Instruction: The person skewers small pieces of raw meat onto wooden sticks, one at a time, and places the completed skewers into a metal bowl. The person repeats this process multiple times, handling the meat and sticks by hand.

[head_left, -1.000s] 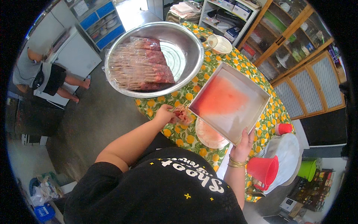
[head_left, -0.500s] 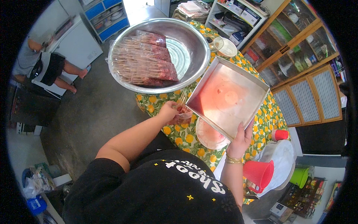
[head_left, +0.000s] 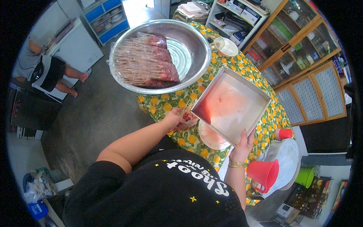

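My left hand (head_left: 174, 118) is closed on a clear plastic bag of meat skewers (head_left: 188, 118), their thin sticks pointing up out of its mouth. In my right hand (head_left: 242, 147) is a square metal baking pan (head_left: 247, 108), gripped by its near right edge. The pan tilts toward the bag, and reddish liquid pools in its left corner, right beside the bag's mouth. Partly under the pan, a round white plate (head_left: 211, 138) with a pinkish stain rests on the table. Beyond my left hand, a large metal basin (head_left: 189, 41) holds several bags of skewered meat (head_left: 151, 62).
The table wears an orange-patterned cloth (head_left: 193, 140). A red pitcher (head_left: 263, 174), a red cup (head_left: 285, 134) and a white-covered round tub (head_left: 285, 155) are at the right. A glass mug (head_left: 218, 43) and white bowl (head_left: 229, 48) stand far back. Another person (head_left: 49, 70) is by a white freezer (head_left: 81, 45).
The pan has come slightly nearer to me and its red pool looks smaller. My left hand and the bag have shifted a little to the right, up against the pan's corner.
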Demonstrator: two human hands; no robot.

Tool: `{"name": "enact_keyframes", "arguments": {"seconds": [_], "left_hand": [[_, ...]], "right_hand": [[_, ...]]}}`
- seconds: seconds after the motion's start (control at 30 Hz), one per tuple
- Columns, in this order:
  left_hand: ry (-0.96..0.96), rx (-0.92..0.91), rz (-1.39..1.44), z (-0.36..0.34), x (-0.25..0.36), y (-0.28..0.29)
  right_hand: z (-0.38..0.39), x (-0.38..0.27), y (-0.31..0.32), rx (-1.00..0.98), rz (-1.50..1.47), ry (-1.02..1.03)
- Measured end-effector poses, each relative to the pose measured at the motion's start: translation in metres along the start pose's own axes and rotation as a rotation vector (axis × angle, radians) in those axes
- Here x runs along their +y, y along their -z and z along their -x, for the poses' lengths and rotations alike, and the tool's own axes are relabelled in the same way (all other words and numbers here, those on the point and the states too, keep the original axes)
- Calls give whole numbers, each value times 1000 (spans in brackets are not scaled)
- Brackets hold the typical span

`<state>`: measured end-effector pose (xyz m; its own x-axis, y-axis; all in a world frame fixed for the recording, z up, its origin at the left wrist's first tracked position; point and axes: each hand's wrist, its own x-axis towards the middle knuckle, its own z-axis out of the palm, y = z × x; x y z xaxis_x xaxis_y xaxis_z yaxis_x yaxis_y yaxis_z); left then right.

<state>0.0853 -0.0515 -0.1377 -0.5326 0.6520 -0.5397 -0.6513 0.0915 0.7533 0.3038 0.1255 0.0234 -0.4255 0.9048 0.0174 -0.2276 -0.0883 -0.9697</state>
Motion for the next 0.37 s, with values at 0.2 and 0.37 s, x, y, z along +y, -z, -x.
{"name": "enact_keyframes", "arguments": {"seconds": [0.2,0.37], "left_hand": [[31,11,-86,18,13,-12],[84,-23,-129,34,28,-22]], "right_hand": [[7,-9,5,31,62,76],[12,-21,4,-24,86,72]]}}
